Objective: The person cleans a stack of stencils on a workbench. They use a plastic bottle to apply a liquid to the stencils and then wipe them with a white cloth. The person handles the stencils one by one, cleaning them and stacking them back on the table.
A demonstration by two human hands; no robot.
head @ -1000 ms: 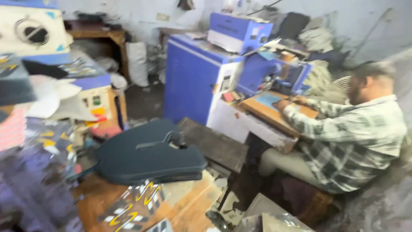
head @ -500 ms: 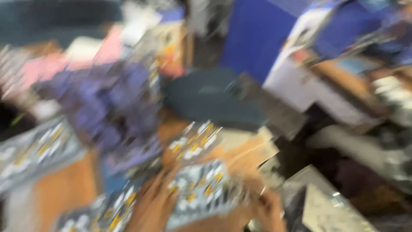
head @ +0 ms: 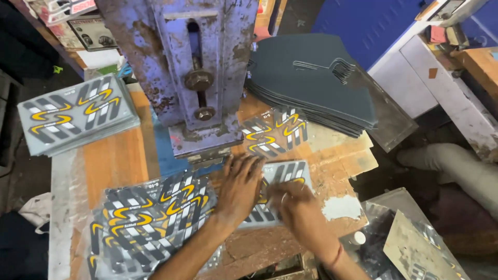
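1 head view: you look steeply down, close above rusty purple press (head: 199,78); bench front edge nearest you, workshop floor beyond press.

- A worn wooden bench (head: 122,158) fills the middle of the frame, its top scuffed and patchy toward the lower right.
- At upper left lies a stack of grey printed sheets (head: 78,115) with yellow and white stripes.
- At lower left, a loose heap of cut printed pieces (head: 150,218).
- Near the centre, one printed piece (head: 274,132) lies alone.
- At upper right, a pile of dark grey cut panels (head: 311,83).
- The rusty blue press (head: 199,78) stands at upper centre.
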